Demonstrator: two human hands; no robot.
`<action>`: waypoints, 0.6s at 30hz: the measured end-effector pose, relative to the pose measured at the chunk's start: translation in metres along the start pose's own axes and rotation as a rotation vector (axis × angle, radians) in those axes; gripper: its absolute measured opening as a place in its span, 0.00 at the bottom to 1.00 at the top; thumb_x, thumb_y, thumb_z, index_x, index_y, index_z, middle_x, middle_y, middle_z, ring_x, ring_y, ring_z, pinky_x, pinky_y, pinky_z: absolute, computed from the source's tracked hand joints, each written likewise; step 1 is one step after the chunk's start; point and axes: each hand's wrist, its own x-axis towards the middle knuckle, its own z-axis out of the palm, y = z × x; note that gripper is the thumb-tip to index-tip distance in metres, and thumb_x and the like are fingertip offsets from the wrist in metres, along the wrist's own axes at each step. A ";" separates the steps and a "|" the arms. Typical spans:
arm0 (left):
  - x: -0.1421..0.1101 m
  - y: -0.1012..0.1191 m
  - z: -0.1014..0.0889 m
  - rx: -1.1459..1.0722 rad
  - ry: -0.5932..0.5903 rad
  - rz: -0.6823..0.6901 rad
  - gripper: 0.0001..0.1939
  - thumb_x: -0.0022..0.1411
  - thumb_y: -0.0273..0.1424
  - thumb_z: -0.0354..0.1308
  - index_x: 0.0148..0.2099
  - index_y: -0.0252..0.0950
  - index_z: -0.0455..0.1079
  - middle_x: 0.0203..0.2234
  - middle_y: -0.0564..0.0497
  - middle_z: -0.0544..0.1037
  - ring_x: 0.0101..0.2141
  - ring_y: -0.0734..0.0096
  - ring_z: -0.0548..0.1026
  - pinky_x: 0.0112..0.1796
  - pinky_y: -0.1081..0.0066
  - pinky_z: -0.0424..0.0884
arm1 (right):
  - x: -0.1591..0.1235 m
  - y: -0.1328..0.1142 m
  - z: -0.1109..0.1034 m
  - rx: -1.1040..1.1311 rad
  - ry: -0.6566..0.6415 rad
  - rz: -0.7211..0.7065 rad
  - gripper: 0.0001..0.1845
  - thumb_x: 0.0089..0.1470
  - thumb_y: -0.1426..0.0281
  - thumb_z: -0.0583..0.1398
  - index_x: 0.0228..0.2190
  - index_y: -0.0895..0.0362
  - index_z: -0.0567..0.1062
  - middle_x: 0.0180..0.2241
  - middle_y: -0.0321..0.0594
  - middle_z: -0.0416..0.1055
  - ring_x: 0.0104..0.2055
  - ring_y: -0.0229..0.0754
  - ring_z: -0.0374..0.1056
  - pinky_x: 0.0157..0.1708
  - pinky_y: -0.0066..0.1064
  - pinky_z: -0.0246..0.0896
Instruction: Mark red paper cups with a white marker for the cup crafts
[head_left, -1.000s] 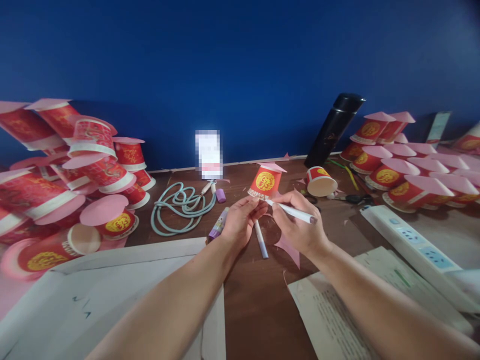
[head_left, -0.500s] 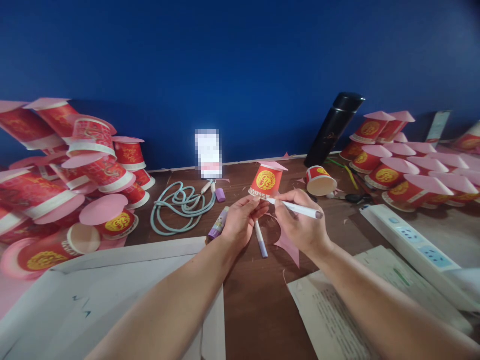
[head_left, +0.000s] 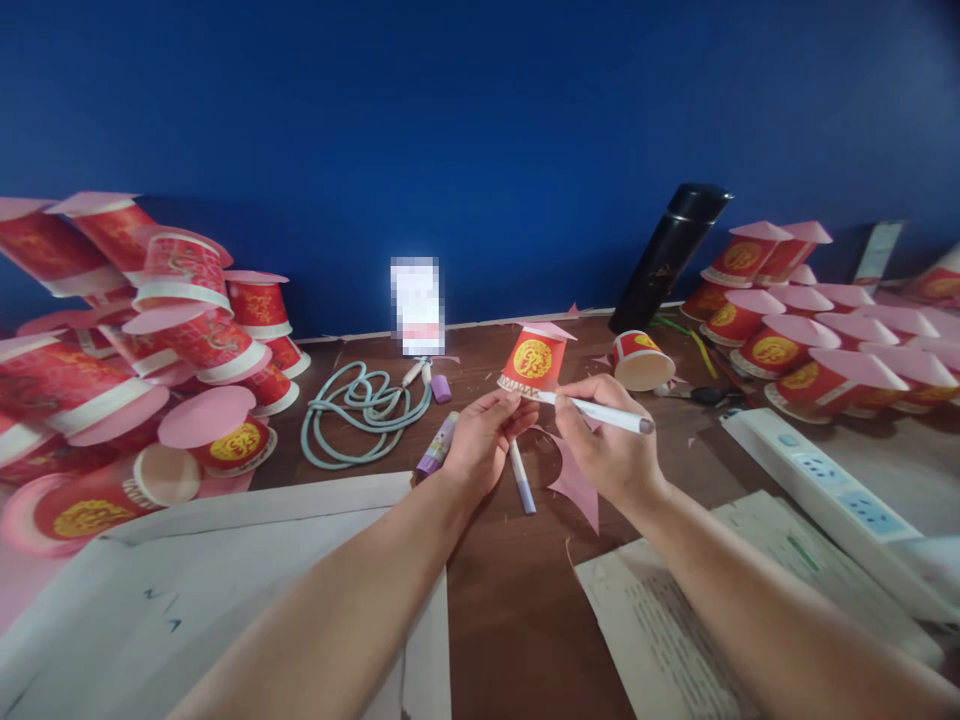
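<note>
My left hand [head_left: 484,437] is closed on the white rim of a red paper cup [head_left: 534,358] with a gold emblem. The cup is upside down, and a pink paper piece [head_left: 551,329] sits on its top. A white marker pen [head_left: 606,416] is gripped in my right hand [head_left: 611,440], its tip at the cup's patterned rim. Between my wrists a pen cap [head_left: 523,480] lies on the table. Left of it is a purple glue stick [head_left: 437,446], with a purple cap [head_left: 441,388] farther back.
Red cups with pink paper pile up at left [head_left: 187,340] and right [head_left: 817,345]. A coiled cable [head_left: 360,420], a lit phone [head_left: 418,305], a black flask [head_left: 667,260], a loose cup [head_left: 643,362], a power strip [head_left: 840,490], pink scraps [head_left: 574,485] and paper sheets [head_left: 660,620] lie around.
My right hand has shifted slightly to the right, and the marker lies a little flatter, its tip moving along the cup's rim. The left hand keeps its hold on the cup.
</note>
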 end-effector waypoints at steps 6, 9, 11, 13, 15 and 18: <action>0.000 0.000 0.000 0.007 -0.003 0.002 0.06 0.50 0.27 0.64 0.32 0.29 0.73 0.27 0.47 0.78 0.32 0.73 0.76 0.41 0.72 0.69 | -0.001 0.000 -0.001 -0.009 0.011 -0.008 0.02 0.49 0.71 0.59 0.29 0.55 0.72 0.27 0.34 0.72 0.29 0.38 0.68 0.32 0.30 0.62; 0.000 0.000 0.000 0.010 -0.008 0.003 0.06 0.50 0.27 0.64 0.32 0.29 0.73 0.27 0.47 0.78 0.32 0.73 0.76 0.40 0.72 0.69 | 0.000 0.000 -0.001 -0.005 0.019 -0.023 0.02 0.50 0.71 0.59 0.29 0.55 0.72 0.28 0.35 0.72 0.30 0.38 0.68 0.32 0.31 0.62; -0.001 0.000 0.000 0.013 -0.010 0.000 0.06 0.50 0.27 0.64 0.32 0.29 0.73 0.27 0.47 0.78 0.31 0.74 0.76 0.40 0.72 0.70 | 0.000 0.000 -0.001 -0.005 0.020 -0.024 0.02 0.50 0.70 0.59 0.29 0.55 0.72 0.28 0.35 0.72 0.30 0.38 0.68 0.32 0.31 0.62; -0.001 0.000 0.000 0.012 -0.009 -0.003 0.06 0.50 0.27 0.64 0.32 0.29 0.73 0.27 0.47 0.78 0.31 0.74 0.76 0.40 0.72 0.70 | 0.000 0.000 -0.001 -0.006 0.018 -0.019 0.03 0.50 0.70 0.59 0.30 0.55 0.72 0.28 0.35 0.72 0.31 0.39 0.69 0.33 0.32 0.62; -0.001 0.000 0.000 0.010 -0.008 -0.004 0.06 0.50 0.27 0.64 0.31 0.29 0.73 0.27 0.47 0.78 0.31 0.74 0.76 0.40 0.73 0.70 | 0.000 0.001 -0.001 -0.007 0.016 -0.014 0.03 0.50 0.70 0.59 0.30 0.55 0.72 0.28 0.35 0.72 0.31 0.39 0.69 0.33 0.32 0.62; 0.000 0.000 0.000 0.010 -0.006 -0.006 0.06 0.50 0.27 0.64 0.31 0.29 0.73 0.26 0.47 0.78 0.31 0.74 0.76 0.40 0.73 0.70 | 0.000 0.002 -0.001 -0.008 0.016 -0.010 0.02 0.50 0.70 0.59 0.30 0.55 0.72 0.28 0.35 0.72 0.31 0.39 0.69 0.33 0.32 0.62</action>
